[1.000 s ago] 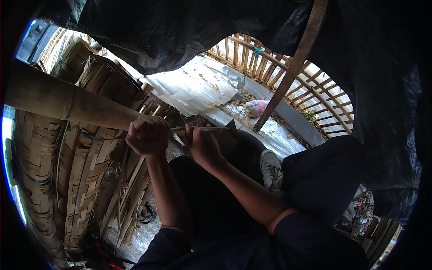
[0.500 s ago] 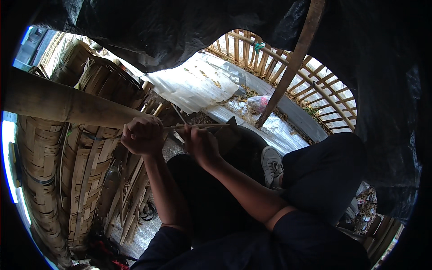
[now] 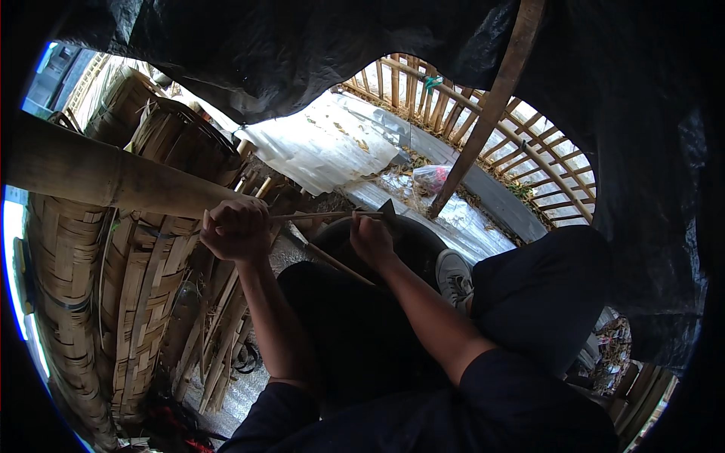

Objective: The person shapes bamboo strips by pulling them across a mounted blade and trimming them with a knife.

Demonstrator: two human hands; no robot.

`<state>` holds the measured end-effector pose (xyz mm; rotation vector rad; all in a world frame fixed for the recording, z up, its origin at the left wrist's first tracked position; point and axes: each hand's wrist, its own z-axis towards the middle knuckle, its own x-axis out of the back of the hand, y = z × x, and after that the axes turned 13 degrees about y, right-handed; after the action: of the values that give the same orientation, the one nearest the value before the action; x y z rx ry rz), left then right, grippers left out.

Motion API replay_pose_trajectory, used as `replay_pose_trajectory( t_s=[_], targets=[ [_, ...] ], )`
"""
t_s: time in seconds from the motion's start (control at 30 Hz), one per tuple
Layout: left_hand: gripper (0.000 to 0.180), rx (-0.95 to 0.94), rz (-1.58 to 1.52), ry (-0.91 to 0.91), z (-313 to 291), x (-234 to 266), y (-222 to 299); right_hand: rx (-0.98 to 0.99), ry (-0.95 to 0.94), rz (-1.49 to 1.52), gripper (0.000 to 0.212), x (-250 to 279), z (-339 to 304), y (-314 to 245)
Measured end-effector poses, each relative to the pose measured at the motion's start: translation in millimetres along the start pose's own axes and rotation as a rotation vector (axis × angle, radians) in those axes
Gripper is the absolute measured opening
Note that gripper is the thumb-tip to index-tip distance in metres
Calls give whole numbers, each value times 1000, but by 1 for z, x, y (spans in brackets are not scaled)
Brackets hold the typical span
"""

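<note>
- The left hand [image 3: 236, 230] is closed in a fist, and the thin stick [image 3: 310, 216] runs out of its right side.
- The right hand [image 3: 371, 240] pinches that stick between thumb and fingers, near its far end.
- The thin stick lies nearly level between the two hands, in front of the person's lap.
- A dark pointed piece [image 3: 388, 210] stands just beside the right fingertips; whether they touch is unclear.
- A thick pole [image 3: 151, 185] comes in from the left and reaches the left fist; I cannot tell whether they touch.
- A second stick [image 3: 343, 266] slants below the hands.
- A pale shoe [image 3: 453, 275] rests right of the right hand.
- Woven baskets [image 3: 64, 279] stand at left.
</note>
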<state>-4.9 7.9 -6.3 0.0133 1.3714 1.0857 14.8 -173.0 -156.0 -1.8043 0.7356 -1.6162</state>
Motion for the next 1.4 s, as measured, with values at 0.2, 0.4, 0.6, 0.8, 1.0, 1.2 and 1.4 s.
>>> replay_pose_trajectory(
  t_s=[0.2, 0.4, 0.6, 0.8, 1.0, 1.2, 1.4],
  targets=[
    [48, 48, -39, -50, 2, 12, 10, 149, -157, 244, 53, 36, -27, -114],
    [47, 20, -34, -52, 7, 13, 5, 9, -13, 23, 56, -6, 4, 1],
    [47, 42, -44, -55, 5, 18, 9, 143, -63, 139, 48, 9, -14, -80],
    [47, 48, -45, -62, 4, 14, 7, 138, -11, 63, 48, 1, -5, -53],
    [48, 49, -51, -67, 6, 14, 8, -52, -71, -101, 57, -12, 3, 12],
    [48, 58, -64, 8, 6, 14, 6, 80, -59, 53, 54, 14, -18, -86],
    [48, 86, -118, -5, 8, 9, 2, -136, 31, -102, 55, -22, 5, 76]
  ],
)
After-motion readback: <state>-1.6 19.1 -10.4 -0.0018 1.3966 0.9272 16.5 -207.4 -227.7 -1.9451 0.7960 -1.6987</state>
